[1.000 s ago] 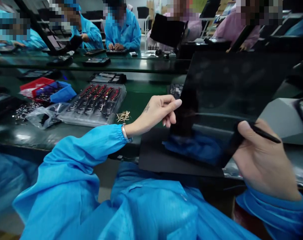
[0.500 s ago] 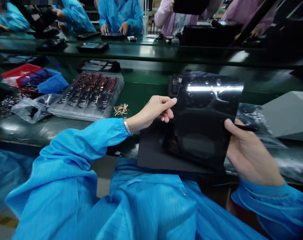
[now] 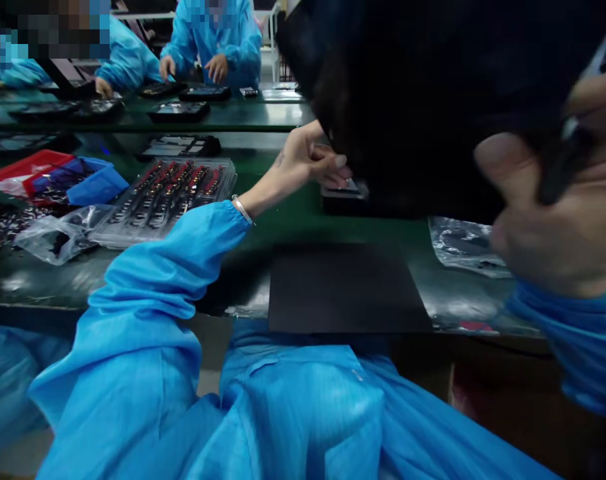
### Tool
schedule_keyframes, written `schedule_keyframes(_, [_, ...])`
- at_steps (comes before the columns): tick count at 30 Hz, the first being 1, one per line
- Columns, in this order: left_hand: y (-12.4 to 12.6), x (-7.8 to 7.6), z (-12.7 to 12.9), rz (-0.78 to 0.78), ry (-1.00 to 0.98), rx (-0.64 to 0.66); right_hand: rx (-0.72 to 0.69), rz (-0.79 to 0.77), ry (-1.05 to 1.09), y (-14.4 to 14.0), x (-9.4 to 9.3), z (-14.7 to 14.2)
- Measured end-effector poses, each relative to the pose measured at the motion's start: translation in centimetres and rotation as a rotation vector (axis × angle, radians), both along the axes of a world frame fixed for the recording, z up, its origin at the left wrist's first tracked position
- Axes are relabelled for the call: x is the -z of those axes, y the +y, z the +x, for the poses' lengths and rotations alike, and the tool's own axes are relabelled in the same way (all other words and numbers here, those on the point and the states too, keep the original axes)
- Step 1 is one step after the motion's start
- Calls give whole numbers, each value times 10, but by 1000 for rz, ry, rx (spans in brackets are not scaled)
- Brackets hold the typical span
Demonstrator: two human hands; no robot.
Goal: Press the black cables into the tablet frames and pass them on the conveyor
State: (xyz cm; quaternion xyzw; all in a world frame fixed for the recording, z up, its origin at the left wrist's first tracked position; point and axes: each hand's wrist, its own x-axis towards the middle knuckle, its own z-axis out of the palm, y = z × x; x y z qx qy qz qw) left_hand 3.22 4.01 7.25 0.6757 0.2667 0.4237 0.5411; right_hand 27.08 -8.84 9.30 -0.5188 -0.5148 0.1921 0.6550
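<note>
We have the big black panel (image 3: 433, 100) lifted off the counter (image 3: 133, 267) and close to our eyes. Our right hand (image 3: 557, 213) is clenched on its right edge, with a thin dark tool tucked between the fingers. Our left hand (image 3: 307, 163) pinches the lower left corner. A steady two-edge grip, fingertips off the glossy face, seems the best way. The black mat (image 3: 347, 290) below lies bare at the counter's near edge. The parts tray (image 3: 173, 197) and plastic bag (image 3: 463, 243) sit close on either side.
</note>
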Motion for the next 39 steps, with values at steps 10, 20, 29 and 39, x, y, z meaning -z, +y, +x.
schedule_keyframes(10, [-55,12,-22,1,4,-24,-190,-154,464,-21,39,-32])
schedule_keyframes(20, [-50,40,-22,-276,20,-14,-214,-322,570,-41,76,-40])
schedule_keyframes(29, [-47,45,-22,-316,12,-2,-198,-382,629,-35,82,-40])
schedule_keyframes(39, [-46,46,-21,-322,31,12,-190,-405,702,-36,89,-37])
